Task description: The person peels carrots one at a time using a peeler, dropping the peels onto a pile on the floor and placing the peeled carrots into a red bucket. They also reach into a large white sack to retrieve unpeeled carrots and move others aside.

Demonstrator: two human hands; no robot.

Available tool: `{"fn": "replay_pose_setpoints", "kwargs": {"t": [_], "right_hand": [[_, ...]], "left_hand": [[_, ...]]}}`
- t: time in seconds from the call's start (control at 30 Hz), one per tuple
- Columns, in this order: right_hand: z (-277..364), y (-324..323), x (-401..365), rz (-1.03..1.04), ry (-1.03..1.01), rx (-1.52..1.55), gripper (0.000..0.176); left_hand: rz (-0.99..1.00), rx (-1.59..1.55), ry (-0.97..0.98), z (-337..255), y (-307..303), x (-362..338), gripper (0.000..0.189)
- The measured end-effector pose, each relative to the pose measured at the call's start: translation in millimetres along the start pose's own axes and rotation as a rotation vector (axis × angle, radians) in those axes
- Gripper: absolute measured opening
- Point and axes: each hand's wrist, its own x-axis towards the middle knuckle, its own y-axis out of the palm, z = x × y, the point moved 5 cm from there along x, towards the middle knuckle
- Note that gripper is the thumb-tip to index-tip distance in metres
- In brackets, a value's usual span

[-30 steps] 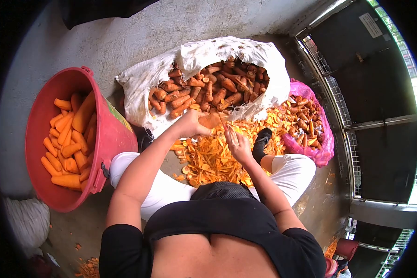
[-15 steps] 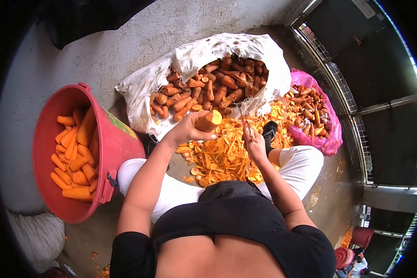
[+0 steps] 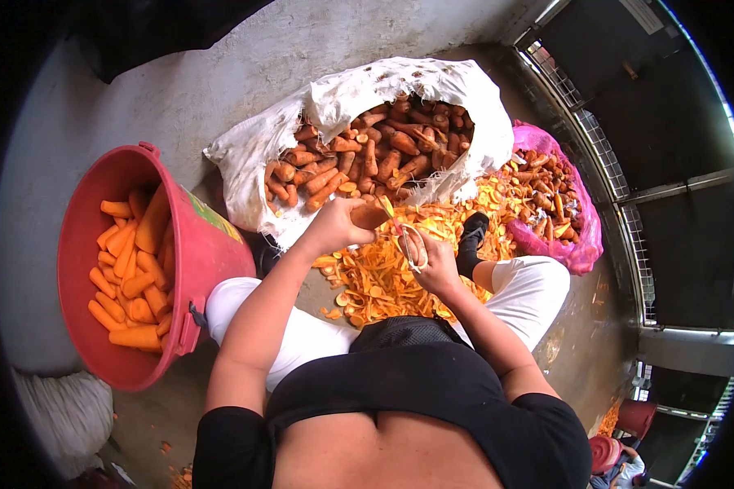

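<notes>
My left hand (image 3: 334, 226) is wrapped around a thick unpeeled carrot (image 3: 369, 215), whose cut end points to the right. Against that end is a slim peeler (image 3: 413, 249) with a pale looped handle, gripped in my right hand (image 3: 437, 262). A yellow sliver shows at the carrot's tip, and the peeler's blade is too small to make out clearly. Below both hands lies a heap of carrot peelings (image 3: 375, 281) on the floor between my legs.
Beyond my hands, a torn white sack (image 3: 249, 167) holds many unpeeled carrots. A red bucket (image 3: 220, 257) with peeled carrots stands at left. At right is a pink bag (image 3: 583, 244) of carrot pieces. Far lower right, a person (image 3: 628, 471) sits near red containers.
My right hand has moved left with the peeler and now meets the carrot's cut end. My left hand has tilted the carrot, so its cut face turns toward the right.
</notes>
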Motion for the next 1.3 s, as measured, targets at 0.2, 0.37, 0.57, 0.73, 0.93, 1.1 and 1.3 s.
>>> {"fn": "replay_pose_setpoints", "kwargs": {"t": [0.2,0.37,0.57,0.73,0.93,1.1,1.3], "right_hand": [[0,2,-1,0.040,0.015,-0.007,0.026],[8,-1,2,0.019,0.012,-0.032,0.029],[-24,13,10,0.035,0.026,-0.128,0.030],[-211,52,-13,0.183,-0.159,-0.585,0.041],[-229,49,-17,0.353,0.221,-0.525,0.062],[-250,54,-21,0.350,0.516,-0.386,0.062],[-249,42,-20,0.152,0.583,-0.372,0.045]], "left_hand": [[-0.008,0.051,-0.008,-4,-4,1,0.036],[-0.042,0.036,0.030,-10,-3,-2,0.040],[-0.050,0.260,-0.053,10,-4,1,0.043],[0.047,-0.191,0.074,-23,-6,-12,0.031],[0.044,-0.333,0.142,-23,-15,-16,0.032],[0.033,-0.331,0.259,-27,-12,-11,0.036],[-0.012,-0.183,0.206,-22,-14,-12,0.037]]}}
